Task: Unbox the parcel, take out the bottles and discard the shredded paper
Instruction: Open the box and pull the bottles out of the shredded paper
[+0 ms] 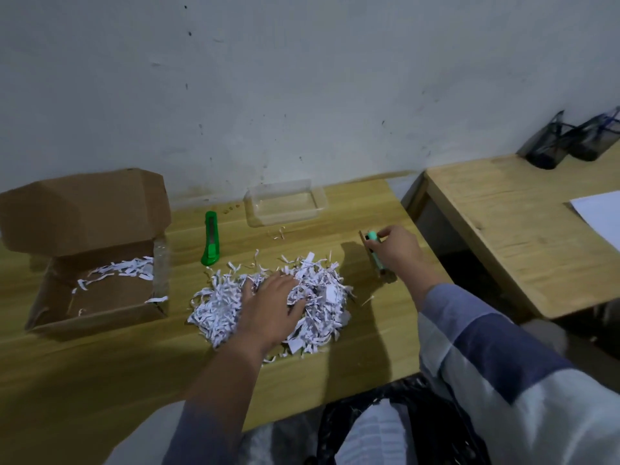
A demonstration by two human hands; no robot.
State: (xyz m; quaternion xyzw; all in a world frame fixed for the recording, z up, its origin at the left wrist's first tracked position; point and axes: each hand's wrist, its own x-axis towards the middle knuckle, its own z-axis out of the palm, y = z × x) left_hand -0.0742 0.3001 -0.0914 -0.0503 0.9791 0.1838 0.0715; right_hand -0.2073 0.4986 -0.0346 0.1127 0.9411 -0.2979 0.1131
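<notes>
Two hands on bench, one bottle in grip

One box, flap up, sits at left on bench; a few paper strips lie inside it, no bottle visible there. One shred pile sits mid-bench, right of box. Left hand lies flat on the pile, fingers spread and pressed into it, gripping nothing I can make out. Right hand is at the pile's right, fingers closed around one small teal bottle with a tan piece beside it; what that piece is, can't tell. One green cutter lies between box and pile, toward the wall. One clear tray sits behind the pile. One black bag hangs open at the near edge. Second bench at right carries two mesh holders and one sheet.
</notes>
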